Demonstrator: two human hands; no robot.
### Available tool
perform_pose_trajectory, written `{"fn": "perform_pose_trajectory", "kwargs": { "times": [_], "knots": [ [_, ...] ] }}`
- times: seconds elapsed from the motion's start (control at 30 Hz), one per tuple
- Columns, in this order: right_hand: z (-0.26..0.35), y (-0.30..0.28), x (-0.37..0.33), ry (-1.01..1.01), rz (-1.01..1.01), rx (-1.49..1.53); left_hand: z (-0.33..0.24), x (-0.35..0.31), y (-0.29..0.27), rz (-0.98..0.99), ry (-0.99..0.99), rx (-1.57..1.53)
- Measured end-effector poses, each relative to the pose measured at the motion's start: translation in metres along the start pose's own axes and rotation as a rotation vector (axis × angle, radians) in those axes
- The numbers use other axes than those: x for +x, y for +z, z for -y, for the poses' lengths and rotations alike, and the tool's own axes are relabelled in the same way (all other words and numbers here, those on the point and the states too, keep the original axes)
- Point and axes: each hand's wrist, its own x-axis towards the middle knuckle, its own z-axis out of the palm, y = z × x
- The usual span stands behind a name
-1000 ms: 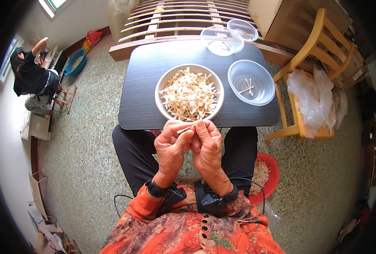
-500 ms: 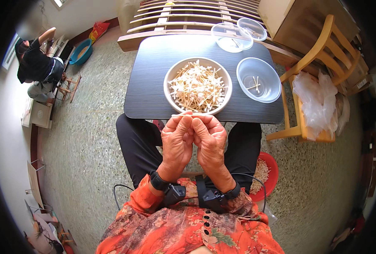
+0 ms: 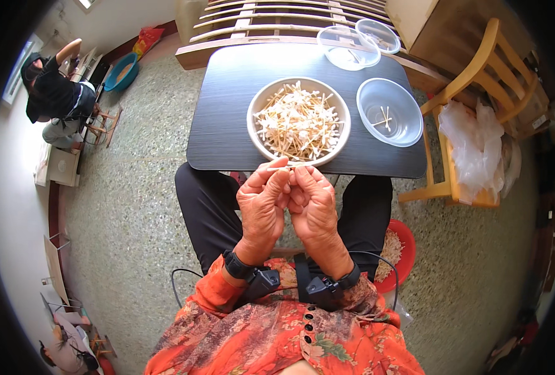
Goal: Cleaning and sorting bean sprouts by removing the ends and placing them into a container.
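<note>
Just before the near edge of the dark table (image 3: pixel 227 125), my left hand (image 3: pixel 260 206) and my right hand (image 3: pixel 315 206) meet at the fingertips. Between them is a thin pale cotton swab (image 3: pixel 280 168), lying sideways. Both hands pinch it with thumb and fingers; part of it is hidden by the fingertips. Right beyond them stands a round off-white bowl (image 3: pixel 252 134) heaped with cotton swabs (image 3: pixel 299 119). To its right, a clear plastic bowl (image 3: pixel 408 128) holds a few swabs crossed on its bottom.
Two more clear tubs (image 3: pixel 350 53) (image 3: pixel 377 36) stand at the far right. A wooden chair (image 3: pixel 438 190) bears plastic bags (image 3: pixel 474 147). A red basin (image 3: pixel 404 250) of swabs sits by my right leg. Another person (image 3: pixel 59 94) is at the far left, near a teal basin (image 3: pixel 121 72).
My fingers have shifted along the cotton swab, and less of it shows than before. The whole view has moved slightly, so the table and bowls appear a little higher and further right.
</note>
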Motion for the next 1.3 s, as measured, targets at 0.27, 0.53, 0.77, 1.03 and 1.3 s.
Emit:
{"fn": "perform_pose_trajectory", "kwargs": {
  "times": [0.27, 0.53, 0.77, 1.03, 1.3],
  "knots": [
    [-0.003, -0.013, 0.005, 0.231, 0.189, 0.249, -0.002, -0.003, -0.005, 0.139, 0.588, 0.591],
    [0.001, -0.015, 0.003, 0.239, 0.207, 0.182, -0.007, 0.000, -0.008, 0.385, 1.045, 0.968],
    [0.003, -0.014, 0.002, 0.208, 0.165, 0.107, -0.008, -0.001, -0.004, 0.271, 0.985, 0.984],
    [0.004, -0.018, -0.002, 0.270, 0.181, -0.091, -0.011, 0.003, -0.001, 0.086, 0.592, 0.654],
    [0.009, -0.016, -0.010, 0.044, 0.165, -0.035, -0.022, 0.012, -0.001, 0.034, 0.235, 0.237]
  ]
}}
